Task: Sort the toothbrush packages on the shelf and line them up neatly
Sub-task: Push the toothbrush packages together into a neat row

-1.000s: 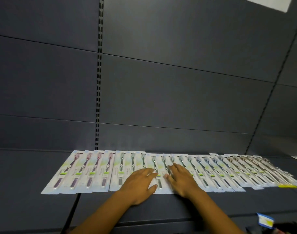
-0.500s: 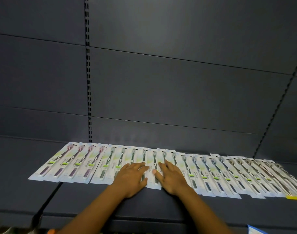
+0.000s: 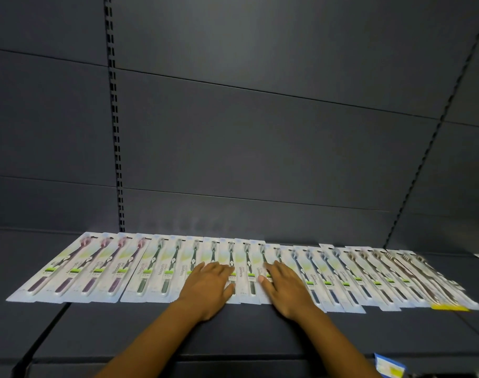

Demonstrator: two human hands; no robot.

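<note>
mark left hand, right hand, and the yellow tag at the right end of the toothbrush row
left hand (image 3: 208,285): head view, back of the hand, flat on the packages.
right hand (image 3: 286,288): head view, back of the hand, flat on the packages.
yellow tag (image 3: 448,307): head view, middle of the yellow strip.

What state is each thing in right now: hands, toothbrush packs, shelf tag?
left hand: flat, fingers straight, pressing on the green packs
right hand: flat, fingers spread, pressing on the packs beside it
purple packs: four lying flat, side by side at the row's left end
green packs: lying flat, edges overlapping
brown packs: right end, fanned, overlapping, blurred
shelf: dark, row lies near its back
price tag: on the front edge, partly cut off
</note>
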